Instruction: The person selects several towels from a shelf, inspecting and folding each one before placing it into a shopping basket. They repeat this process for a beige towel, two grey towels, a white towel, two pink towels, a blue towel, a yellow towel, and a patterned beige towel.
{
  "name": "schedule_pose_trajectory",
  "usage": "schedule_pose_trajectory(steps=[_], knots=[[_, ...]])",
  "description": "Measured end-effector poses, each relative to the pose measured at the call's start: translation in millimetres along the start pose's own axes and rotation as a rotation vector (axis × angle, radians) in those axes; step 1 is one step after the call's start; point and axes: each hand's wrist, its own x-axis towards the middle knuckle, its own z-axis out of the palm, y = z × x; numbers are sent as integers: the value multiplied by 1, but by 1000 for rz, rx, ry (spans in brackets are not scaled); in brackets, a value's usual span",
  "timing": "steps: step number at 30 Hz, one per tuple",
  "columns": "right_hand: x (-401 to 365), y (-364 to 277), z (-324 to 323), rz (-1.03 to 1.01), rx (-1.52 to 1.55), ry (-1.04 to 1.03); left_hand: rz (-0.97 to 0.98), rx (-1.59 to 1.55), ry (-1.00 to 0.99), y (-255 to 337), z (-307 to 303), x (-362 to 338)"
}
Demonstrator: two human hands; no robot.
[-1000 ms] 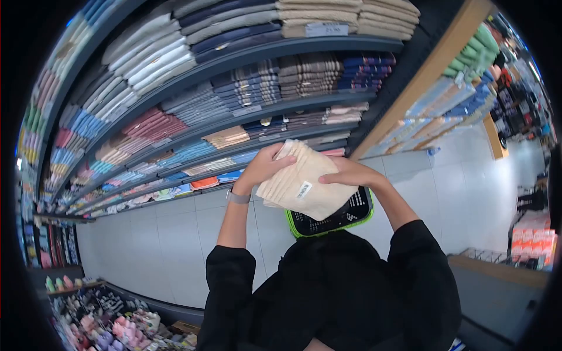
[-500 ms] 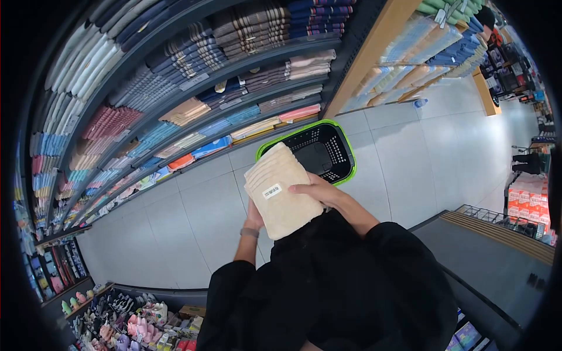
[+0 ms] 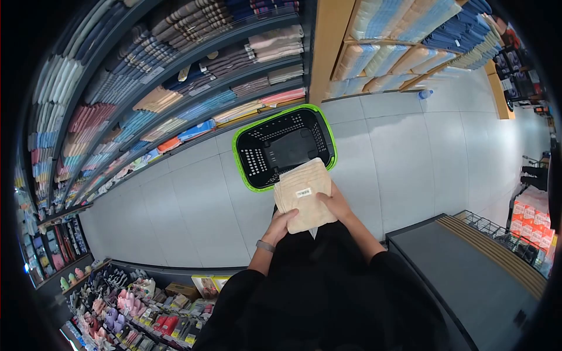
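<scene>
A stack of folded cream towels [image 3: 305, 212] with a white barcode label on top is held in front of my body. My left hand [image 3: 282, 225] grips its lower left side, thumb on top. On the right side, my right hand [image 3: 335, 202] holds the stack the same way, its thumb near the label; the other fingers of both hands are mostly hidden beneath. Just beyond the towels, a black shopping basket [image 3: 287, 151] with a bright green rim stands on the floor, its near edge partly covered by the stack. No goods show in the visible part of the basket.
Shelves of folded towels [image 3: 193, 61] run along the left and far side. Wrapped bundles [image 3: 392, 58] fill a wooden-framed rack farther right. A grey counter [image 3: 462, 263] stands at right, and a display of small goods [image 3: 146, 304] at lower left. A blue-capped bottle [image 3: 425, 94] is on the floor.
The towel stack has shifted right and down in view, closer to my body. My left thumb has come onto its top. The basket appears farther left and more of its inside shows.
</scene>
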Motion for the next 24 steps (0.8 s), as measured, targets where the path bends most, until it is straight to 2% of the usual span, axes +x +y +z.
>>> schedule_pose_trajectory(steps=[2,5,8,11,15,17,20,23,24], knots=[[9,11,-12,-64,-62,14,47,63,45,-1,-9,28],[19,30,-30,229,189,61,141,144,175,17,-39,79],[25,62,-68,297,110,118,251,244,330,31,-90,161],[21,101,-104,420,183,277,252,377,386,32,-146,255],[28,173,-154,539,188,410,121,439,405,26,-162,369],[46,209,-182,534,190,484,253,259,322,-3,-180,438],[65,241,-208,480,178,608,112,167,310,-29,-184,509],[85,268,-225,481,166,656,53,252,300,-73,-209,572],[90,279,-230,492,163,661,31,434,377,-98,-237,601]])
